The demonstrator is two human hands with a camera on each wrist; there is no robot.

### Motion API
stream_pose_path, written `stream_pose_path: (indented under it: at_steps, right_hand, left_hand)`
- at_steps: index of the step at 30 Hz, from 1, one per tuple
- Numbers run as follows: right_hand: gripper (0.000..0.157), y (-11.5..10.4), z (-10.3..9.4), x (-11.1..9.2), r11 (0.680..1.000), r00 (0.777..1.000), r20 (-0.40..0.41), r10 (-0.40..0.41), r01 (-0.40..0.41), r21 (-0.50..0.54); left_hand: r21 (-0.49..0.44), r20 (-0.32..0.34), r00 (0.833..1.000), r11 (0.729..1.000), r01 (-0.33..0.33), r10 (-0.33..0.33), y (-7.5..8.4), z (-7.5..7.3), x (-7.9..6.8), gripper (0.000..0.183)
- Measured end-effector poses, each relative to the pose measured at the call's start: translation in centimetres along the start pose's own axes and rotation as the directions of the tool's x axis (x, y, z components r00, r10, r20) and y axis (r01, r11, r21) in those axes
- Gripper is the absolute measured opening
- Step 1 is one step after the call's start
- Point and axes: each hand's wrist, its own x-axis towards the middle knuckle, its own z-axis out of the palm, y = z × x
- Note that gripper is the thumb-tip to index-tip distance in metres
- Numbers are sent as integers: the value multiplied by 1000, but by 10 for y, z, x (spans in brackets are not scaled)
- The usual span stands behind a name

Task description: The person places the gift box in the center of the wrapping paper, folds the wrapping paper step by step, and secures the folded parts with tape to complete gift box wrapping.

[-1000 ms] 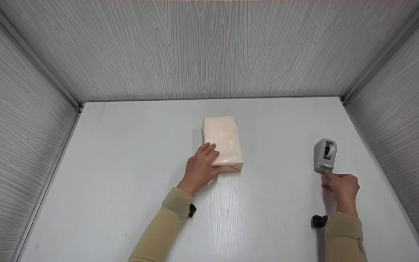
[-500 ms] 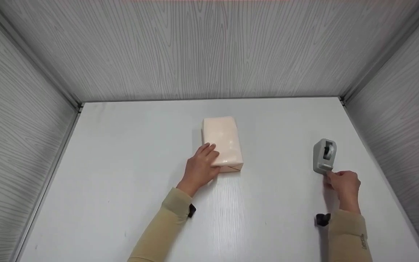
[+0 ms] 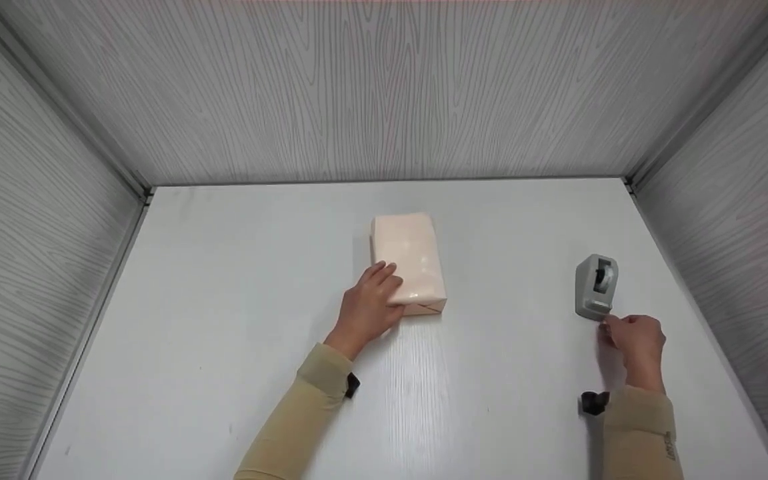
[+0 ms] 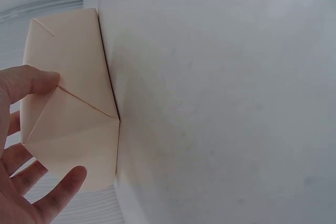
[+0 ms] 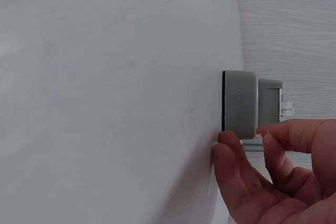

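A box wrapped in pale peach paper (image 3: 407, 253) lies on the white table, with folded triangular flaps at its near end. My left hand (image 3: 367, 308) grips its near left corner; in the left wrist view the thumb (image 4: 39, 81) presses the end flap's fold. Over to the right stands a grey tape dispenser (image 3: 587, 287) with a roll of tape in it. Just in front of it, my right hand (image 3: 637, 340) has thumb and forefinger together. Between those tips the right wrist view shows a tiny pale bit, seemingly clear tape (image 5: 259, 132), mostly hidden.
The white table (image 3: 257, 253) is enclosed by grey wood-grain panels at the back (image 3: 384, 93) and both sides. Black wrist devices (image 3: 594, 403) sit at both tan sleeves.
My right hand has shifted slightly right and back from the dispenser's front, its fingers drawn closer together. The left hand and the wrapped box stay where they were.
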Motion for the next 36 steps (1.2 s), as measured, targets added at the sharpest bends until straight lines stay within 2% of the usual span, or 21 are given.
stream_pose_path:
  at_steps: [7,13,16,19,23,27,29,33,34,36]
  right_hand:
    - [45,-9,8,-19,998,997,66,-46,43,44]
    - [55,-24,34,-40,988,981,126,-148,141,61]
    - [56,-35,51,-51,978,968,142,-209,203,52]
    - [54,-45,69,-61,958,943,174,-285,276,75]
    - [41,-59,93,-75,916,878,268,-396,360,174]
    - [30,-71,116,-89,869,789,370,-490,413,272]
    - [29,-76,126,-95,843,736,416,-534,431,320]
    - [29,-84,144,-105,795,622,500,-603,413,444]
    - [30,-85,148,-107,787,599,516,-612,398,471]
    - [30,-88,156,-111,784,571,546,-613,357,508]
  left_hand:
    - [-17,-22,1000,1000,-14,14,-1,1,0,36]
    - [-16,-5,1000,1000,2,-2,0,0,0,35]
    - [-13,25,1000,1000,15,-14,0,-1,0,37]
    - [-8,48,999,1000,23,-23,1,-2,0,38]
    - [-5,52,998,1000,27,-26,1,-2,1,38]
    - [-15,44,999,1000,27,-27,1,-2,1,39]
    - [-22,36,999,999,24,-23,1,-2,0,39]
    - [-23,23,1000,1000,11,-10,0,-2,0,39]
    - [-23,21,1000,1000,9,-9,0,-1,-1,40]
    - [-23,23,1000,1000,7,-7,-1,-1,-1,41]
